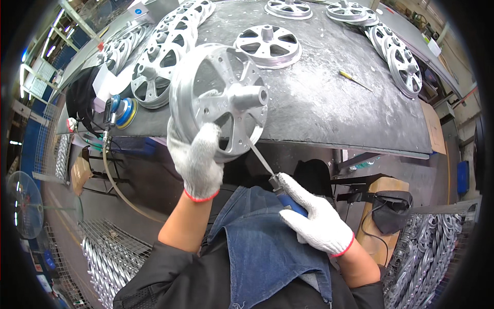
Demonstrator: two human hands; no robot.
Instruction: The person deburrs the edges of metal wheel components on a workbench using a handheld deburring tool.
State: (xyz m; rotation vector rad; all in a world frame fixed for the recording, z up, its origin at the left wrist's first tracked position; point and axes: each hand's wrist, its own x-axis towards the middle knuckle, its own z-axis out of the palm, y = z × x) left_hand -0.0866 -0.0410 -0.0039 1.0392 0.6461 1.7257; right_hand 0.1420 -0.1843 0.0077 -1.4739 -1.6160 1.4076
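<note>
My left hand (198, 159), in a white knit glove with a red cuff, grips a silver metal spoked wheel (218, 98) by its lower left side. The wheel is held up and tilted in front of the table's near edge, its hub stub pointing right. In my gloved right hand (321, 219) is a blue-handled tool (293, 203) with a long narrow metal blade, like a file or scraper. Its blade tip meets the wheel's lower right edge; whether it touches there I cannot tell. The fingers behind the wheel are partly hidden.
A dusty grey table (319, 103) carries one separate wheel (268, 46), rows of wheels (177, 38) at left and more wheels (404, 67) at right. A yellow-handled screwdriver (355, 80) lies there. A blue disc sander (123, 110) with a hose sits left. Wire baskets of metal parts flank me.
</note>
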